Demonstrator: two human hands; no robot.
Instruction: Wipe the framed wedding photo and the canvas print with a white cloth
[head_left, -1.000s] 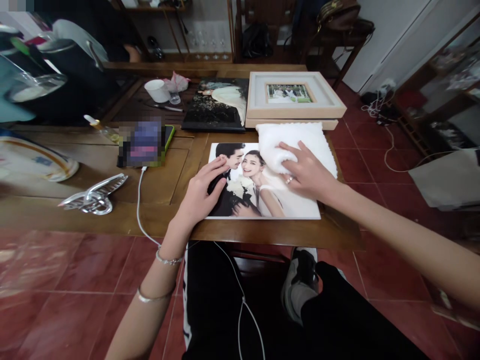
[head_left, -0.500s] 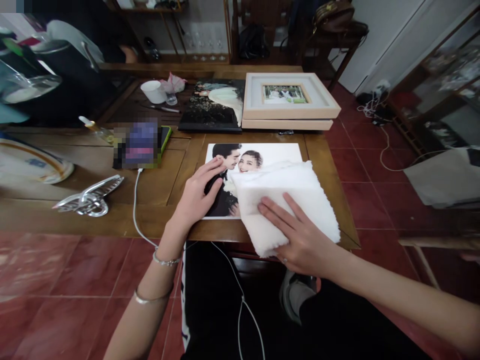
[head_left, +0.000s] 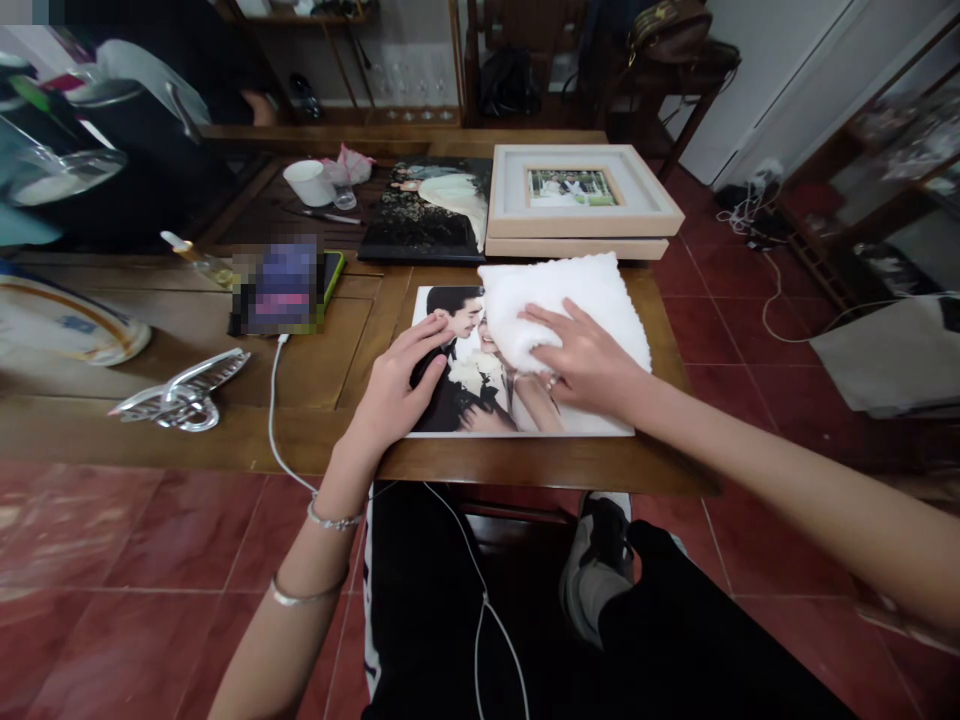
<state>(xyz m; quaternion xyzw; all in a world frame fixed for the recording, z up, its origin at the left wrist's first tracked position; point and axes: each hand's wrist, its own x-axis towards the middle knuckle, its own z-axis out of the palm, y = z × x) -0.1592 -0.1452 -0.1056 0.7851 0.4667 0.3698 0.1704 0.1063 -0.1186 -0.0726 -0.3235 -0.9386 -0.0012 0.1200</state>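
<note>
A photo panel (head_left: 480,405) with a printed picture of two people lies flat on the wooden table near its front edge. My left hand (head_left: 394,385) rests on the panel's left side, fingers stretched out and flat, holding it down without gripping. Over the upper right of the panel is a fluffy white towel (head_left: 592,285). My right hand (head_left: 589,360) presses on this towel, some fingers extended and the cloth bunched under them. The towel covers part of the picture, and the panel's right edge is partly hidden by my right hand and wrist.
Behind the panel stand stacked pale frames (head_left: 637,215) and a dark photo panel (head_left: 397,220). To the left are a phone (head_left: 277,290) on a white cable, a silver hair clip (head_left: 184,392), a dropper bottle (head_left: 206,265) and a white cup (head_left: 309,183). A person's arm shows at the back left.
My right hand has moved the towel away from me, from the panel's front edge to its far edge, uncovering the lower part of the picture. My left hand stays put.
</note>
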